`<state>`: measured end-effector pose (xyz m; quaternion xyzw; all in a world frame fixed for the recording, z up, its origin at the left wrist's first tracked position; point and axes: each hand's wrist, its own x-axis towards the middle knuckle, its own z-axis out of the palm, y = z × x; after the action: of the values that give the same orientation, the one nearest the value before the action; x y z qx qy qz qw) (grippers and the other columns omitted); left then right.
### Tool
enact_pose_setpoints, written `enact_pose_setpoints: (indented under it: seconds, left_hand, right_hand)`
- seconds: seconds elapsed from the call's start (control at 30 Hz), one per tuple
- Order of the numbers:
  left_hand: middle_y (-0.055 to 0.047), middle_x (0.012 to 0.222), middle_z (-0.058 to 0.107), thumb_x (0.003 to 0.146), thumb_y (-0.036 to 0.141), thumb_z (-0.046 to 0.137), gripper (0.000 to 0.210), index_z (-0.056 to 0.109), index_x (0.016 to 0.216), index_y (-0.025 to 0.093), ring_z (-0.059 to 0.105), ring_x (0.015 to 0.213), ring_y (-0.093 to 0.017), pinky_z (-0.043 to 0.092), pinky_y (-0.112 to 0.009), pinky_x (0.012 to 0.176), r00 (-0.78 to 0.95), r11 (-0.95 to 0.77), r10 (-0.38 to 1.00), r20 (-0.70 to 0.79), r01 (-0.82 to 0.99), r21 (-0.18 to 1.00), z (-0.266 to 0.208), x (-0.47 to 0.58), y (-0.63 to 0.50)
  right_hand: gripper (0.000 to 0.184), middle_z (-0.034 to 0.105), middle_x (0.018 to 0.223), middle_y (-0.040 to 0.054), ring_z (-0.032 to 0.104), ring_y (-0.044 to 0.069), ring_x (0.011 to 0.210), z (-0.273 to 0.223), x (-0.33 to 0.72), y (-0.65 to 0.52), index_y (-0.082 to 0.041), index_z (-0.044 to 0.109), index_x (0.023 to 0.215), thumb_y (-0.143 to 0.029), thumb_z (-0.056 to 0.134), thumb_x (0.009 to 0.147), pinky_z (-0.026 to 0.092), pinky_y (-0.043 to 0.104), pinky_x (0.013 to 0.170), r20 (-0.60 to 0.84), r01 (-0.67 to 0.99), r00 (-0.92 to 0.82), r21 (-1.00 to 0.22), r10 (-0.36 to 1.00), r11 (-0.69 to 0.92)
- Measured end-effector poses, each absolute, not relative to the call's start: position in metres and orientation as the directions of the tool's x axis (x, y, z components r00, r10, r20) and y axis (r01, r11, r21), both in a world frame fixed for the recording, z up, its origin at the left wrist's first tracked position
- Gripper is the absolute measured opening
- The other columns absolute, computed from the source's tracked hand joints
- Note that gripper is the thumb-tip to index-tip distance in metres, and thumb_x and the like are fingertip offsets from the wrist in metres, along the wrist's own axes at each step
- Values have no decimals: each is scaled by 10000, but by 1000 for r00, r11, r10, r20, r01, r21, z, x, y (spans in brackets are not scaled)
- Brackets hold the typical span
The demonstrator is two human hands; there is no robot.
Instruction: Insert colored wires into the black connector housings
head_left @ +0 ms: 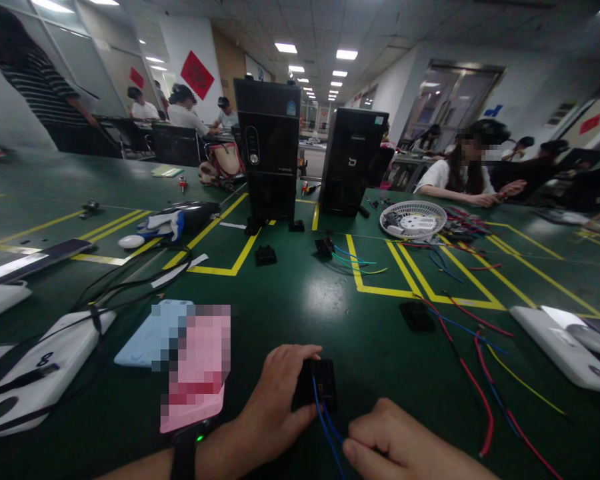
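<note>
My left hand (285,393) is closed around the left side of a small black connector block (327,385), its fingers over the far edge and its thumb along the near side. Two blue wires (324,419) run from the block toward me. To the right, my right hand (380,437) is closed, thumb and forefinger pinched on one blue wire. Farther off, a similar black block (324,248) has blue, green and yellow wires. Another black block (417,316) lies to the right, and one more (265,255) sits beyond my left hand.
Loose red, blue and yellow wires (463,363) lie on the right. A white basket (413,220) stands behind them. Two black computer towers (275,147) are at the back. On the left are a pink item (200,367), a blue case (153,333) and white devices (55,363) with black cables.
</note>
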<state>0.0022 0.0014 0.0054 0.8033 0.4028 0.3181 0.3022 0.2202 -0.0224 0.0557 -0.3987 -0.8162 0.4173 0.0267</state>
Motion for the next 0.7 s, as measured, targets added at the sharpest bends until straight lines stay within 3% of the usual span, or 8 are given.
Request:
enact_pose_setpoints:
  seconds: [0.13, 0.43, 0.7]
  left_hand:
    - [-48, 1190, 546, 742, 108, 706, 707, 332, 1310, 304, 499, 1113, -286, 346, -478, 974, 467, -497, 840, 276, 461, 735, 4, 2, 1]
    - [-57, 1192, 559, 747, 127, 682, 682, 345, 1316, 297, 506, 1115, -297, 354, -498, 975, 480, -507, 833, 275, 462, 728, 4, 2, 3]
    - [-67, 1189, 567, 731, 114, 661, 671, 372, 1312, 287, 516, 1112, -309, 365, -501, 971, 465, -494, 844, 269, 475, 729, 4, 2, 1]
  right_hand:
    - [389, 250, 485, -92, 258, 46, 441, 52, 223, -20, -177, 323, 541, -226, 458, 902, 216, 202, 470, -273, 569, -747, -734, 606, 370]
    - [409, 224, 472, -93, 265, 54, 427, 60, 216, -20, -195, 303, 549, -289, 406, 933, 210, 202, 443, -123, 486, -659, -823, 742, 295]
    - [361, 293, 506, -88, 284, 45, 452, 52, 225, -18, -172, 344, 545, -189, 499, 870, 202, 208, 467, -288, 588, -759, -687, 584, 426]
